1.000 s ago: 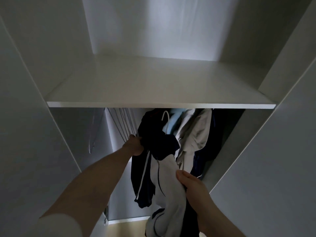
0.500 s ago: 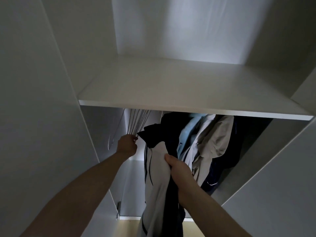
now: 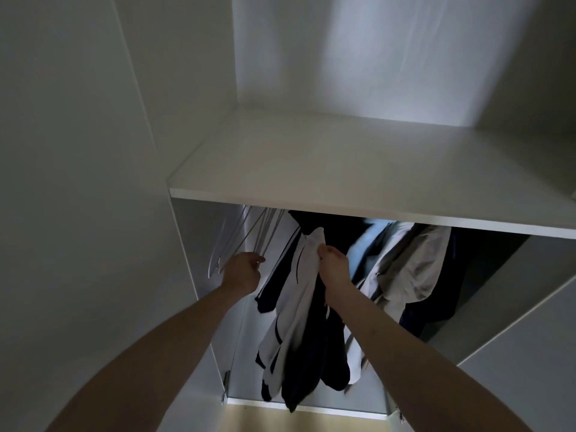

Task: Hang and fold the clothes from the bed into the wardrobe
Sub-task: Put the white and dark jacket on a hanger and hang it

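Observation:
Both my arms reach up into the white wardrobe, under its shelf (image 3: 343,210). My right hand (image 3: 333,265) grips the top of a navy and white garment (image 3: 296,322) that hangs down long below it. My left hand (image 3: 241,271) pinches the lower ends of several white empty hangers (image 3: 252,235) at the left of the hanging space. Right of the held garment hang a light blue garment (image 3: 364,244), a grey one (image 3: 405,263) and dark clothes (image 3: 448,291). The rail is hidden behind the shelf.
The wardrobe's left side panel (image 3: 93,182) stands close beside my left arm. An open door (image 3: 530,353) slants in at the right. The shelf top holds nothing visible. A strip of pale wooden floor (image 3: 280,420) shows below the wardrobe base.
My right hand has climbed up the navy and white garment to its top, just under the shelf. My left hand went from the dark garment to the white hangers. The view shifted left.

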